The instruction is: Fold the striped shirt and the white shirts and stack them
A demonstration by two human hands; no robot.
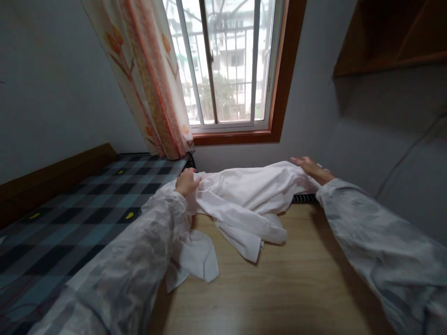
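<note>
A white shirt (244, 186) lies bunched across the far end of a wooden table (265, 288). What look like its sleeves and cuffs trail toward me, and one corner hangs low on the left beneath my forearm. My left hand (187, 182) is closed on the shirt's left end, the thumb pointing right. At the opposite end, my right hand (312, 170) grips the raised right edge of the cloth, its fingers pointing left. Folds hide parts of the fingertips on both sides.
Left of the table is a bed with a dark checked cover (104, 204) and a wooden side board (56, 174). A flowered curtain (153, 79) hangs by the window (226, 70). A black ridged object (303, 198) shows under the shirt. A wooden shelf (394, 42) juts out upper right.
</note>
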